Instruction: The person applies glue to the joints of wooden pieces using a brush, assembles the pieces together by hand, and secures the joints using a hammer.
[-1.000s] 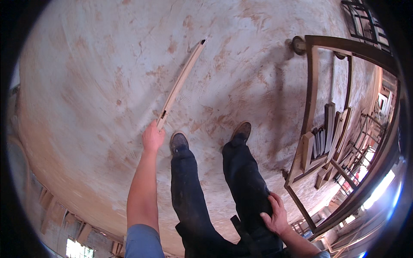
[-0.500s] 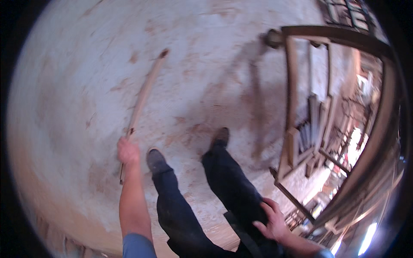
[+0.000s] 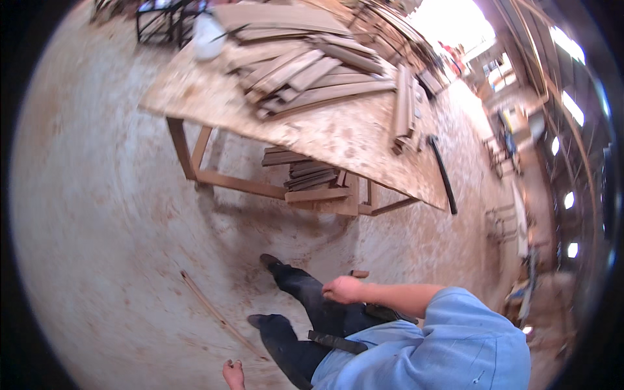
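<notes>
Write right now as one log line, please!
left hand: apart from wooden strip | right hand: over dark trousers | table: wooden boards piled

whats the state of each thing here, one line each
wooden strip: seemingly lying on the floor
left hand: fingers curled, apart from the strip
right hand: fingers curled, over the thigh
wooden table: standing, loaded
wooden boards: heaped untidily on the table
black bar: lying at the table's edge
white container: on the table, too blurred to tell open or closed
</notes>
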Available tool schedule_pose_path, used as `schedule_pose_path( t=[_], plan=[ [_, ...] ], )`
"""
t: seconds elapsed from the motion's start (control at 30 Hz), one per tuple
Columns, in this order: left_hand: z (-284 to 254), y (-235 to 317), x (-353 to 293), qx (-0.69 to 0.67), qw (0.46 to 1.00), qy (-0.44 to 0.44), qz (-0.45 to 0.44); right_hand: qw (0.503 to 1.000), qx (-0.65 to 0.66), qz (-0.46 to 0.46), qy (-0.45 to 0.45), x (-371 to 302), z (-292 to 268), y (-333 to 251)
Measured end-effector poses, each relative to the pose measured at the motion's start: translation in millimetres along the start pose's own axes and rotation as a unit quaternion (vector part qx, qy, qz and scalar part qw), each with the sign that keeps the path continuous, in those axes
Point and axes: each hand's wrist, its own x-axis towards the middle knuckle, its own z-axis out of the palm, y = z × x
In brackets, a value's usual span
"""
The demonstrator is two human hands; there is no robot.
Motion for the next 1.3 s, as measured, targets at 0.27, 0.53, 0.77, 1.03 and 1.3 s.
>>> schedule_pose_path(
  t=[0.27, 0.53, 0.77, 1.03, 1.3],
  plan=[
    [-86, 264, -55, 0.125, 0.974, 0.119, 0.145, 0.927, 0.24, 0.109, 0.266, -63, -135, 38],
    [66, 652, -126, 0.202, 0.867, 0.067, 0.452, 0.869, 0.357, 0.011, 0.341, -20, -220, 68],
    [186, 856, -125, 0.311, 0.679, 0.097, 0.658, 0.84, 0.422, 0.074, 0.334, -41, -251, 97],
    [260, 954, -106, 0.355, 0.586, 0.004, 0.728, 0.768, 0.487, 0.148, 0.387, -25, -303, 117],
    [384, 1072, -94, 0.353, 0.451, -0.001, 0.819, 0.72, 0.551, 0.195, 0.374, -21, -282, 61]
  ],
)
